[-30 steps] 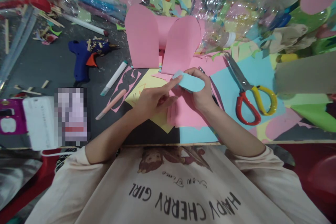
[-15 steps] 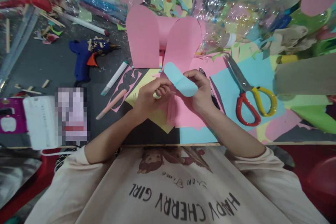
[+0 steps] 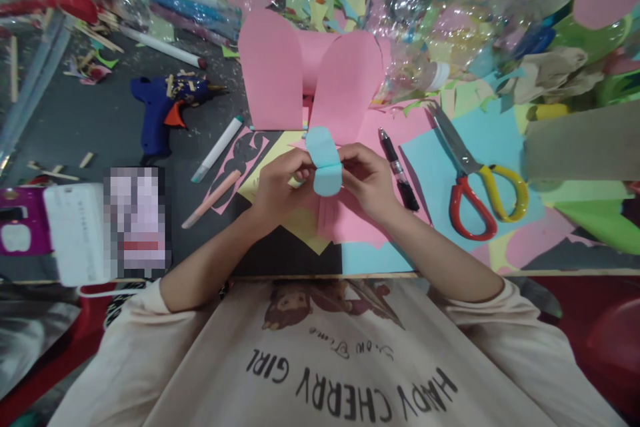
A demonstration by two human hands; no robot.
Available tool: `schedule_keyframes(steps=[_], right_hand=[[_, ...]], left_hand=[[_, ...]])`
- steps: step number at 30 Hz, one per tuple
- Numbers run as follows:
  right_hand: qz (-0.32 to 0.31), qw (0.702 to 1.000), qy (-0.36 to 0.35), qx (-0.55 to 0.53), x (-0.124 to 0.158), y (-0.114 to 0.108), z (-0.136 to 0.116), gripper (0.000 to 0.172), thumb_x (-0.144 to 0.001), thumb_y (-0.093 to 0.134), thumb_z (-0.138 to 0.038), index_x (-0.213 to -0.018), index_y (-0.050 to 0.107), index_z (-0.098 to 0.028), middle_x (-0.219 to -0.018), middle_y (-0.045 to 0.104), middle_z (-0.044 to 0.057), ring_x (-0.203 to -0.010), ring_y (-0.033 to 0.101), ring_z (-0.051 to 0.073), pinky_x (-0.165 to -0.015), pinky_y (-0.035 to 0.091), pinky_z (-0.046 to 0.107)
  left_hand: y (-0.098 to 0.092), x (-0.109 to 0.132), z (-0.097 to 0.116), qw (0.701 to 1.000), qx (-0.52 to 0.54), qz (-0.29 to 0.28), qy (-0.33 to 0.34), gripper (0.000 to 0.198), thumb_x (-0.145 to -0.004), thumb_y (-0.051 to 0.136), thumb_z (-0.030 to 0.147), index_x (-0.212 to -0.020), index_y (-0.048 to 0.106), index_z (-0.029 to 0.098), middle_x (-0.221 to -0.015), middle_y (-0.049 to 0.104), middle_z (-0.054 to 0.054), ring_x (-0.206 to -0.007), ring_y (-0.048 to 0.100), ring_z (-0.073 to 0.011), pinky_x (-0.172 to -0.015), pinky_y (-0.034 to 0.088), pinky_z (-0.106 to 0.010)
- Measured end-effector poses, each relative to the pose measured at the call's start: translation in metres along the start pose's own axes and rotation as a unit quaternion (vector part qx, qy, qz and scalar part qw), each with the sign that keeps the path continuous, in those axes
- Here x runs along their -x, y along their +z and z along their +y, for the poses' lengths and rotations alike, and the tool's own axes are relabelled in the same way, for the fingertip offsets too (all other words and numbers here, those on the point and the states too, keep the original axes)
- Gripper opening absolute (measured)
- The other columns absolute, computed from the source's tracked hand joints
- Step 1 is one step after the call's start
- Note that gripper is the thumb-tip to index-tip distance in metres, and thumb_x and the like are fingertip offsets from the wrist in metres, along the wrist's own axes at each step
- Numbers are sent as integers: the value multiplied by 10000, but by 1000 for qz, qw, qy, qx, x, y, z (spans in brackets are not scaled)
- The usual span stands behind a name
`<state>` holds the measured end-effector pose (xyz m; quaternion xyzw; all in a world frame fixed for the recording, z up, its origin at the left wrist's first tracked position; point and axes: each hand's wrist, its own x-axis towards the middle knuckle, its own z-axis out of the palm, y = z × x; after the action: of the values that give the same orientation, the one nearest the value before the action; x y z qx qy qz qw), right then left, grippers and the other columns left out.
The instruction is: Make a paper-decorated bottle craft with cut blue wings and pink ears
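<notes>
- Grip: left hand (image 3: pixel 281 185) and right hand (image 3: pixel 371 181) pinch the blue strip (image 3: pixel 324 155) at opposite edges.
- Light, even fingertip pressure should keep its crease (image 3: pixel 328 165) straight.

Your paper strip (image 3: pixel 327 180) is plain light blue. Scissors (image 3: pixel 466 161): one handle loop (image 3: pixel 456 207) red, the other yellow. Glue gun's (image 3: pixel 155 110) dark blue, trigger (image 3: pixel 175 115) orange. Pen's (image 3: pixel 408 197) black, middle band maybe silver, too small to be sure. Your shirt's (image 3: pixel 350 365) off-white with dark lettering (image 3: pixel 333 390) and a brownish cartoon print (image 3: pixel 289 307). Surface (image 3: pixel 100 127) dark grey, paper panels (image 3: pixel 274 80) pink.
</notes>
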<state>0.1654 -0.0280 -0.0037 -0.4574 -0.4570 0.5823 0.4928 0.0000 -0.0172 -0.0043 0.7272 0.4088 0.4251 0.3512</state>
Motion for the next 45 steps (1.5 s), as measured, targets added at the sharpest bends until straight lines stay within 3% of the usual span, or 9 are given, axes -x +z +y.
schedule_keyframes(steps=[10,17,20,23,27,31,34,40,45], right_hand=[[9,1000,-8,12,0,0,3,411,-663,782,-595,-740,634,-219,-737,648,-17,-650,570,119,-636,489,287],[-13,999,42,-15,-1,-1,2,410,-721,737,-594,-781,590,-216,-684,544,-52,-609,500,91,-575,438,246],[-37,998,50,-20,-1,-3,1,400,-743,720,-591,-824,597,-219,-736,548,-38,-669,521,104,-616,451,255],[-65,996,57,-24,-2,-6,0,394,-764,708,-583,-854,606,-213,-750,552,-34,-689,522,106,-662,453,265],[-83,994,71,-28,-4,-9,-2,387,-770,711,-572,-850,602,-209,-750,563,-30,-677,506,103,-648,450,261],[-93,992,74,-41,-5,-11,-5,367,-762,722,-560,-837,599,-222,-744,572,-33,-674,524,108,-647,470,264],[-83,991,84,-64,-4,-9,-6,337,-749,750,-524,-806,607,-224,-725,582,-36,-662,529,106,-626,464,253],[-70,981,109,-146,1,-1,-1,330,-693,803,-496,-723,638,-212,-621,589,-52,-562,542,94,-523,451,227],[-40,978,107,-172,2,4,1,279,-662,832,-437,-682,655,-222,-597,587,-66,-510,513,79,-508,458,226]], left_hand=[[0,1,2,999,-43,-13,-11,262,-925,542,386,-724,547,218,-636,563,14,-590,512,-121,-540,415,-293],[1,2,2,996,79,39,25,171,-905,611,303,-1021,495,256,-754,543,46,-596,548,-80,-540,467,-235],[0,2,2,996,74,-37,42,292,-933,556,287,-1216,483,279,-686,522,63,-528,491,-74,-485,420,-218],[-1,1,4,991,64,-114,4,180,-937,540,286,-1110,574,251,-614,493,68,-459,415,-63,-426,353,-211],[-3,0,8,986,84,-136,-50,186,-945,529,373,-1005,627,228,-568,471,59,-448,379,-73,-423,340,-225],[-3,0,8,981,87,-165,-56,361,-958,502,402,-1270,587,240,-568,467,58,-455,382,-83,-435,359,-226],[-2,1,5,986,55,-154,-40,403,-968,484,378,-1343,561,251,-594,532,42,-473,426,-93,-455,393,-232],[-1,3,1,995,1,-99,0,363,-993,439,352,-1218,671,188,-666,655,13,-482,471,-71,-465,419,-202],[-2,4,2,995,2,-100,-5,394,-1005,406,378,-1204,675,170,-754,725,0,-503,485,-57,-480,420,-174]])
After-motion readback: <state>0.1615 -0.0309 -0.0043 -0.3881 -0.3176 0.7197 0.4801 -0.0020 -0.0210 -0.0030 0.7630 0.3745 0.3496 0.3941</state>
